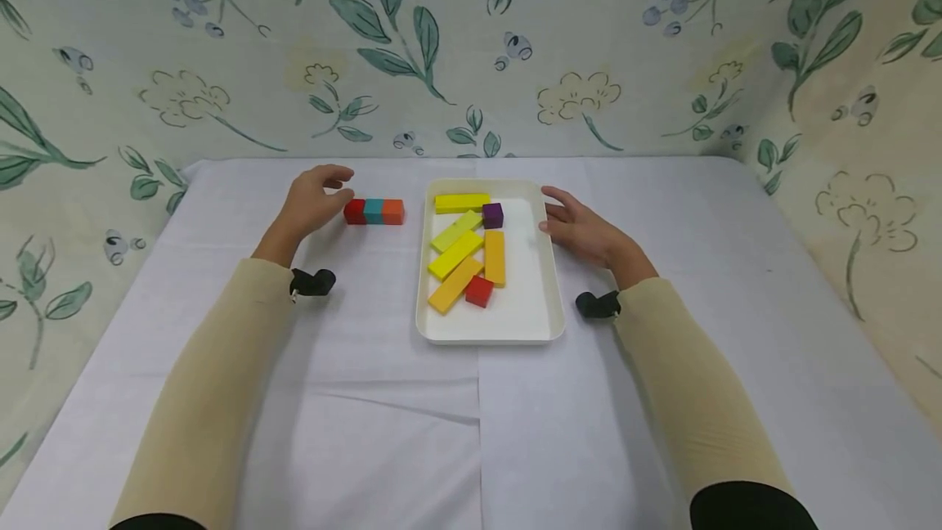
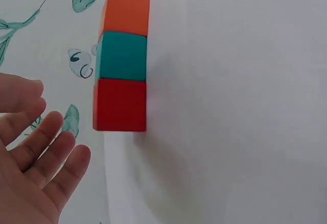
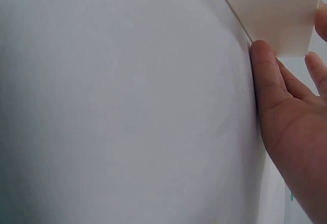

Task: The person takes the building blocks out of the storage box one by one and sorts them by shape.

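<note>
Head: tray (image 1: 526, 293) between cube row (image 1: 374, 212), right grip (image 1: 589, 235); backdrop (image 1: 471, 39) behind.

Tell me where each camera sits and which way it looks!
Head: on the person's head, facing forward and down at the tray; left fingers, right fingers and both sleeves show.
Left wrist: on that wrist, facing the red, teal and orange blocks; left fingers show at lower left.
Right wrist: on that wrist, facing white cloth and the tray's side; right fingers show at right.
Shared: head and left wrist both show those three blocks.
</note>
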`<state>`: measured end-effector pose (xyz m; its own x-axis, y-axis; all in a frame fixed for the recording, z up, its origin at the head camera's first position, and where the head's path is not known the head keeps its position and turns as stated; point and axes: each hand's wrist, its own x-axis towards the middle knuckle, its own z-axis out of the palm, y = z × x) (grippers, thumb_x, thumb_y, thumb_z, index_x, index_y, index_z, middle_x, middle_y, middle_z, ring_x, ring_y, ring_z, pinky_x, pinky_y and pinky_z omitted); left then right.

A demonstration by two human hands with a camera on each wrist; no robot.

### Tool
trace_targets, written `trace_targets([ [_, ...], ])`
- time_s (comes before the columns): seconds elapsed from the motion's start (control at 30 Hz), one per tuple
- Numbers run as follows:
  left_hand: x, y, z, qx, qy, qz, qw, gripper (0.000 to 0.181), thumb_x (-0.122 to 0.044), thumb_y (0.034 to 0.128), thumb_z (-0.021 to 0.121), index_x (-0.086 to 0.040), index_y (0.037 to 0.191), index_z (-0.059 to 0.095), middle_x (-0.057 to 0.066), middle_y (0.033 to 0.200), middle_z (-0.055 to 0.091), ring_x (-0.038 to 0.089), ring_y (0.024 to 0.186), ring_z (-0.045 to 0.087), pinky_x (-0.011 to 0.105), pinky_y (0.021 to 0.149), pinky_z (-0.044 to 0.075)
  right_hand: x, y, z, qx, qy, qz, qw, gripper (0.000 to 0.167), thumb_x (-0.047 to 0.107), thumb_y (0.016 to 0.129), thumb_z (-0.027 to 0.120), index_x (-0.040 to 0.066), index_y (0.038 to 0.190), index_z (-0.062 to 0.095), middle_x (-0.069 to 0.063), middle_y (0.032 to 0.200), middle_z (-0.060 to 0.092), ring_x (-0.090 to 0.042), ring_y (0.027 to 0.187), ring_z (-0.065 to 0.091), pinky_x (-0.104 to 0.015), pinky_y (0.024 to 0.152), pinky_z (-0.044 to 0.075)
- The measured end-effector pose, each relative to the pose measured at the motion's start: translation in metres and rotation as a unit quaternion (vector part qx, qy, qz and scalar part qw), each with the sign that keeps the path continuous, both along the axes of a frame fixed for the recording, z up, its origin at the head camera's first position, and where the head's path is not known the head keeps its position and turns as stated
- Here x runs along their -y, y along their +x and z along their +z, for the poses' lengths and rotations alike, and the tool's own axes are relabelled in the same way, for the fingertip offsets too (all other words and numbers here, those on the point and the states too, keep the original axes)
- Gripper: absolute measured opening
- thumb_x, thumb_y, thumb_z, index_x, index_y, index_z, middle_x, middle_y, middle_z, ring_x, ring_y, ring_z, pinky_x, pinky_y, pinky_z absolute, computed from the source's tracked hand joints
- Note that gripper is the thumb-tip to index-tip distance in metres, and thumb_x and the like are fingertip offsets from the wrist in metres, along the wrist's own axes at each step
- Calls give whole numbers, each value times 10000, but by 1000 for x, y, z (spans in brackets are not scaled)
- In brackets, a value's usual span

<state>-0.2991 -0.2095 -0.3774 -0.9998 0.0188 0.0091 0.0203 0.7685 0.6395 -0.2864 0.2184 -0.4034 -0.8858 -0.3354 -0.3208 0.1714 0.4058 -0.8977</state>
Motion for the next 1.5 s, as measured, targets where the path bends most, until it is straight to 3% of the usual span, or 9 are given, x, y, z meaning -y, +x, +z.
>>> trace_targets([
  [0.17, -24, -3, 17, -151, -158, -199, 9996, 442, -210, 985, 543, -106, 1415, 521, 139, 1457, 509, 331, 1344, 460, 503, 1082, 482, -1, -1, 1, -17, 127, -11, 9999, 803, 256, 995, 573, 348, 1592, 45, -46, 1686, 143, -295, 1538, 236, -498, 1241, 245],
  [0.33, -56, -7, 34, -387, -484, -805, 9948, 413, -191, 979, 547, -92, 1380, 558, 119, 1424, 552, 309, 1302, 493, 472, 1086, 484, -2, -3, -1, -57, 189, -50, 9998, 798, 267, 992, 578, 349, 1591, 57, -49, 1685, 151, -300, 1535, 241, -502, 1238, 250],
  [0.5, -92, -10, 45, -324, -831, -1406, 9860, 404, -197, 974, 553, -91, 1363, 572, 95, 1395, 573, 287, 1275, 493, 431, 1095, 480, -2, -4, -5, 15, 181, -64, 9998, 796, 268, 990, 585, 359, 1588, 67, -44, 1684, 155, -301, 1531, 252, -499, 1237, 255],
  [0.63, -125, -8, 49, -175, -933, -1712, 9807, 399, -206, 968, 582, -117, 1356, 583, 76, 1387, 579, 267, 1259, 504, 394, 1086, 493, -2, -4, -6, 5, 179, -67, 9998, 794, 264, 992, 585, 364, 1587, 70, -39, 1684, 157, -294, 1531, 257, -491, 1235, 265],
  [0.9, -175, -2, 37, 145, -1223, -2288, 9656, 416, -159, 948, 596, -104, 1361, 586, 72, 1353, 601, 238, 1248, 539, 367, 1091, 490, -1, -5, -7, 9, 127, -36, 9999, 780, 270, 994, 578, 368, 1586, 80, -30, 1680, 174, -293, 1529, 259, -505, 1236, 259],
  [1.17, -193, 5, 21, 599, -1284, -2095, 9675, 480, -175, 943, 625, -132, 1411, 531, 78, 1415, 549, 246, 1254, 530, 369, 1093, 492, -2, -5, -7, -135, 198, 106, 9997, 777, 269, 998, 569, 351, 1589, 71, -38, 1677, 187, -290, 1527, 266, -500, 1236, 262],
  [1.33, -197, 4, 12, 640, -1400, -1864, 9703, 494, -187, 939, 645, -127, 1413, 518, 78, 1388, 553, 240, 1225, 523, 381, 1098, 488, -3, -5, -3, -181, 297, 71, 9994, 779, 288, 997, 567, 359, 1589, 66, -42, 1679, 179, -297, 1532, 251, -511, 1240, 245],
  [1.5, -201, 4, 5, 476, -1475, -1867, 9701, 461, -162, 950, 632, -116, 1399, 536, 87, 1364, 553, 243, 1207, 524, 378, 1095, 491, -4, -2, -3, -59, 251, 11, 9997, 790, 285, 991, 581, 366, 1587, 70, -35, 1680, 175, -292, 1537, 242, -512, 1246, 232],
])
